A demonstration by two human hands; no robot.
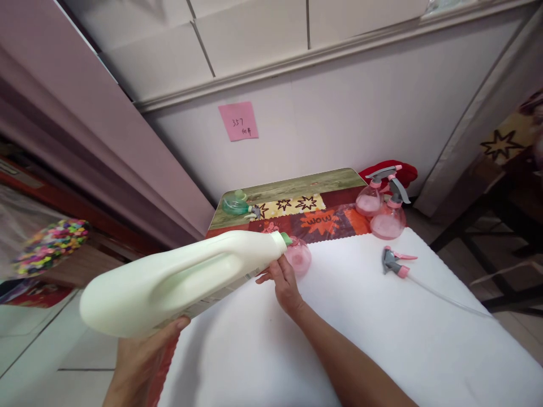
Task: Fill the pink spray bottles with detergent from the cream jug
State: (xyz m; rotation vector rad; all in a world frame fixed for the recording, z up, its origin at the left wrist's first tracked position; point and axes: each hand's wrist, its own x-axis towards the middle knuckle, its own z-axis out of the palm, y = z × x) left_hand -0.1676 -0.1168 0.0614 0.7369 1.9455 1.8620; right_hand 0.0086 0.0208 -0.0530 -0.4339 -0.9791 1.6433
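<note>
My left hand [139, 356] grips the base of a large white jug [178, 277], which lies tipped nearly level with its spout pointing right. A small green funnel [287, 238] sits at the spout, over the mouth of a round pink bottle [298, 257] on the white cloth. My right hand [283, 282] is closed around the near side of that pink bottle. A loose pink and grey spray head [392, 264] with a long clear tube lies on the cloth to the right.
Two pink spray bottles [382, 212] with heads on stand at the table's far right, before a red cloth [394, 170]. A green spray bottle [237, 206] lies at the far left. White cloth [339, 316] covers the near table. A dark table frame [500, 237] stands at right.
</note>
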